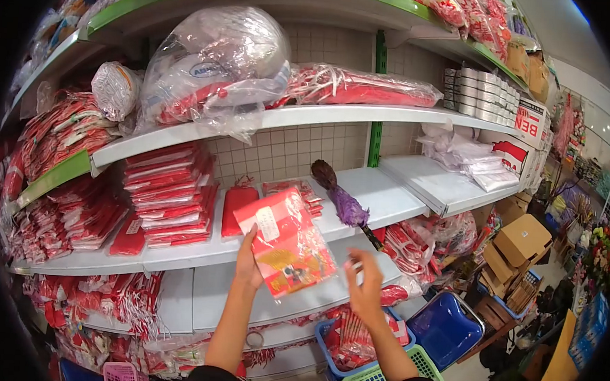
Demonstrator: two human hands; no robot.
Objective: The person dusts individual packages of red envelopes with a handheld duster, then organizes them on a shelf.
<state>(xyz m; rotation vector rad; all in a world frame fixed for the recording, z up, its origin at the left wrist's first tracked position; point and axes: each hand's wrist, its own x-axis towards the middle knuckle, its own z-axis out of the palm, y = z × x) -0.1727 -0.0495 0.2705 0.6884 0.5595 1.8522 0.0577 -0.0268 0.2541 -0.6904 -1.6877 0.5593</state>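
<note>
Head view. We log the packet [299, 255] in the left hand [249, 261], tilted, its broad face up, reaching out to the right of the left fingers. The left grip is closed on one side edge: thumb laid along the near face, the other fingers mostly hidden behind. The right hand [365, 283] is just beside the packet's lower right corner, fingers curled, tips nearly together; a pale patch shows at the tips, and we cannot tell whether it is something held.

Handling, our estimate: light, flat, floppy towards the free corners, the film slippery and apt to crease or tear if pinched hard. We would take hold at the side edges, thumb on top and fingers spread beneath for support.

Appearance: red to pink under glossy clear film, a white label [268, 223] up from the left fingertips, lettering too small for us to read. Gold print with darker spots fills the end nearest the right fingers.

Surroundings: beyond the left fingers, a red pack [239, 207] on the shelf [180, 254]; farther left, a tall stack [172, 195] of red and white packs. Above the right fingers, a purple bundle [348, 205]; below them, a blue basket [321, 335] of red packs.
</note>
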